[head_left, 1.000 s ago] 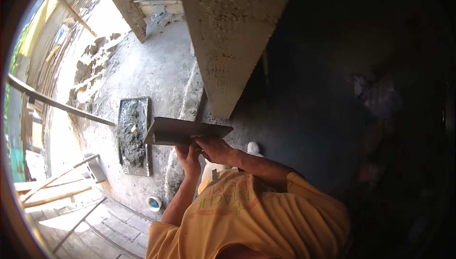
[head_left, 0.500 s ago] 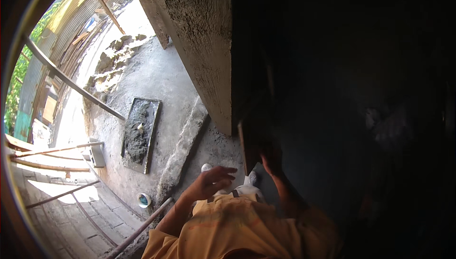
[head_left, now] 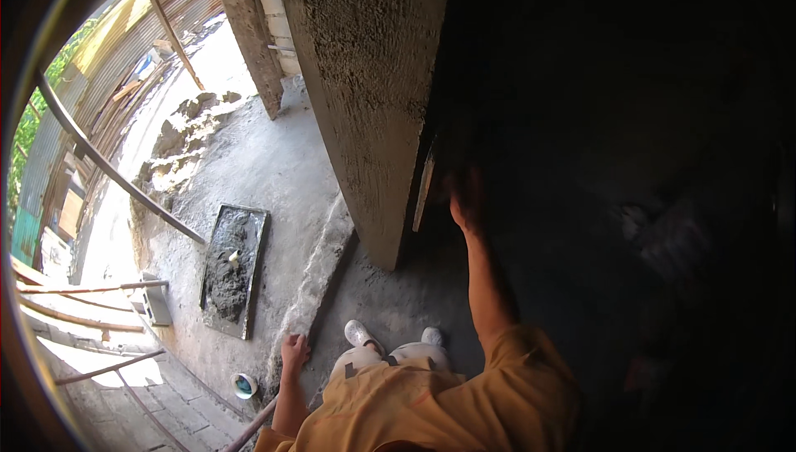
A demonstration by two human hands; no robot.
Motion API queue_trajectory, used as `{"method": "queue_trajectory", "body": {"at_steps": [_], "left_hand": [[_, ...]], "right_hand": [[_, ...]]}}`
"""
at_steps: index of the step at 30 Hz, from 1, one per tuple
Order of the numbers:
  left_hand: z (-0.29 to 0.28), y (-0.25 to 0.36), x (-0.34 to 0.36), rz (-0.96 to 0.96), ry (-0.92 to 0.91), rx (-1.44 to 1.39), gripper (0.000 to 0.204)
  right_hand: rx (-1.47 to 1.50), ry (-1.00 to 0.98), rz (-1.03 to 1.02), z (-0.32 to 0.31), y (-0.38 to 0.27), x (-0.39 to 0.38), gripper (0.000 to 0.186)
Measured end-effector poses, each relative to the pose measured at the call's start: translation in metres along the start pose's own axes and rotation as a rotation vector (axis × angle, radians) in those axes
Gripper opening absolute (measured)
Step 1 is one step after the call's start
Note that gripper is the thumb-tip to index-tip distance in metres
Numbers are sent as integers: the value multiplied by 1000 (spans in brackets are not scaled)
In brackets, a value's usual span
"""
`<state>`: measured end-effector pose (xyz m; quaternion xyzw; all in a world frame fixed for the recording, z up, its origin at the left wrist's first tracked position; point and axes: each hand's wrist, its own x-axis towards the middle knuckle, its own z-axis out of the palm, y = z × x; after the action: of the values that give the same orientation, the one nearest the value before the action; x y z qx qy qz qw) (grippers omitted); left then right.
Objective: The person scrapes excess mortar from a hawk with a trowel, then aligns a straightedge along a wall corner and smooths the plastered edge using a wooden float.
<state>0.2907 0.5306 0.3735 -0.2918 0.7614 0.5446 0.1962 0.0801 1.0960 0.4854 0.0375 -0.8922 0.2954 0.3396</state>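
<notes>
My right hand (head_left: 463, 201) is raised beside the plastered column (head_left: 356, 95), gripping a flat rectangular float (head_left: 424, 195), seen nearly edge-on at the column's shadowed right face; my fingers are partly lost in the dark. Whether the float touches the plaster I cannot tell. My left hand (head_left: 295, 351) hangs low at my left side, empty, with fingers loosely curled and apart, above a rough concrete ledge (head_left: 317, 265). A shallow tray (head_left: 262, 240) of wet grey mortar (head_left: 228, 282), with a small pale handle in it, lies to the left.
A blue-lined round container (head_left: 245, 385), a hollow block (head_left: 157, 307) and several metal bars (head_left: 108, 377) lie lower left. A bent pole (head_left: 116, 174), rubble (head_left: 178, 137) and corrugated sheets (head_left: 116, 29) stand farther left. My shoes (head_left: 359, 332) are below; the right side is dark.
My right hand turned the float upright and carried it up along the column's right face. My left hand left the float and dropped to my left side.
</notes>
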Motion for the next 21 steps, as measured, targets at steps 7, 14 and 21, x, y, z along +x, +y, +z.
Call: {"method": "queue_trajectory", "body": {"at_steps": [7, 14, 21], "left_hand": [[-68, -88, 29, -157, 77, 188, 35], [-45, -28, 38, -109, 81, 3, 34], [-19, -21, 29, -133, -18, -24, 37]], "right_hand": [[443, 225, 151, 11, -64, 23, 50], [438, 218, 443, -91, -138, 185, 55], [374, 314, 326, -57, -127, 77, 42]]}}
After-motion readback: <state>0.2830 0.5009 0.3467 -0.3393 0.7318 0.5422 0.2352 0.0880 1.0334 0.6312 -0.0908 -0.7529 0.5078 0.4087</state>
